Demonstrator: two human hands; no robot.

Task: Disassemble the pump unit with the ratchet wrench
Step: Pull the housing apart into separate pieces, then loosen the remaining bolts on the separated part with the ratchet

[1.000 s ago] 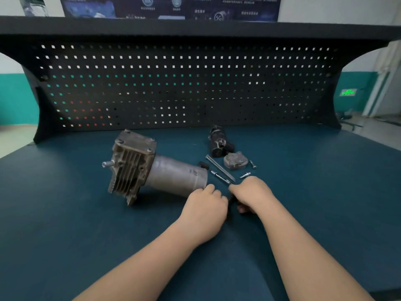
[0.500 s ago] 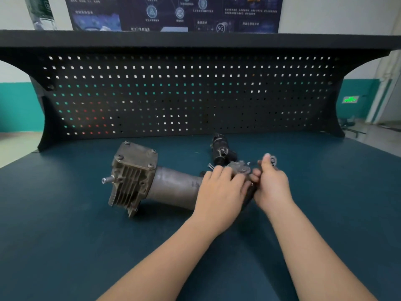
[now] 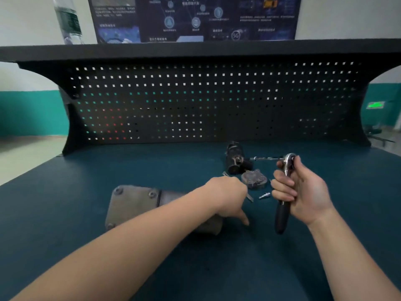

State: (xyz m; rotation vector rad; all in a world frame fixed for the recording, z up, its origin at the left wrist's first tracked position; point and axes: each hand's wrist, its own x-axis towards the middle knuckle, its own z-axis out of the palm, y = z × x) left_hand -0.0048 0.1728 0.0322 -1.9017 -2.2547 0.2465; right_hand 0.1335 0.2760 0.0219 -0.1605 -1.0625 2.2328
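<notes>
The grey pump unit (image 3: 132, 205) lies on the blue bench top with its flat bolted plate facing up. My left hand (image 3: 227, 192) reaches over the pump's round motor body and grips it, thumb on the near side; my forearm hides most of that body. To the right, my right hand (image 3: 303, 192) holds the ratchet wrench (image 3: 289, 161) upright above the bench. The wrench's chrome head is on top, a thin extension points left from it, and the black handle hangs below my fist.
Loose parts lie just beyond my hands: a black cylindrical part (image 3: 235, 161), a grey round cover (image 3: 253, 180), a small bolt (image 3: 264, 195) and a long thin bolt (image 3: 250, 197). A black pegboard (image 3: 195, 101) closes the bench's back. A bottle (image 3: 68, 20) stands on the shelf.
My right hand has lifted the ratchet wrench off the bench and turned it upright. My left hand moved onto the pump's motor body. The pump now shows its flat plate upward.
</notes>
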